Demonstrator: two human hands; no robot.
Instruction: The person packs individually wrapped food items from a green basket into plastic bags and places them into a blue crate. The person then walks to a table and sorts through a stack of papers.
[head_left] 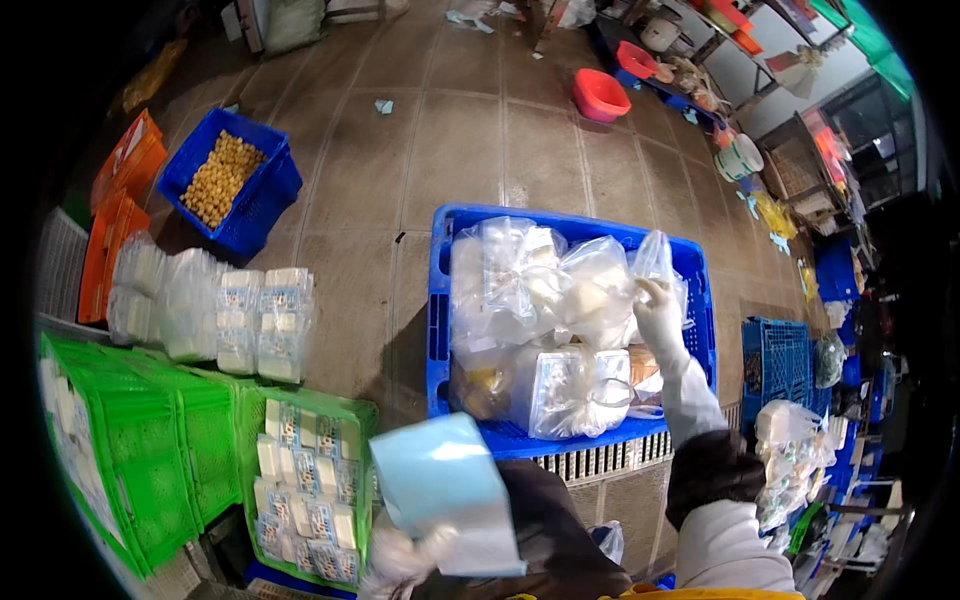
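A blue plastic crate stands in front of me, filled with clear plastic bags of white packaged blocks. My right hand, in a whitish glove, reaches into the crate's right side and pinches the top of a clear bag. Low in the picture, my left hand, also gloved, holds a light blue flat sheet or bag close to my body.
A green crate of small white packs sits at my lower left beside other green crates. Bagged white packs lie on the tiled floor. A blue crate holds yellow balls. Orange crates, red basins, and blue crates are nearby.
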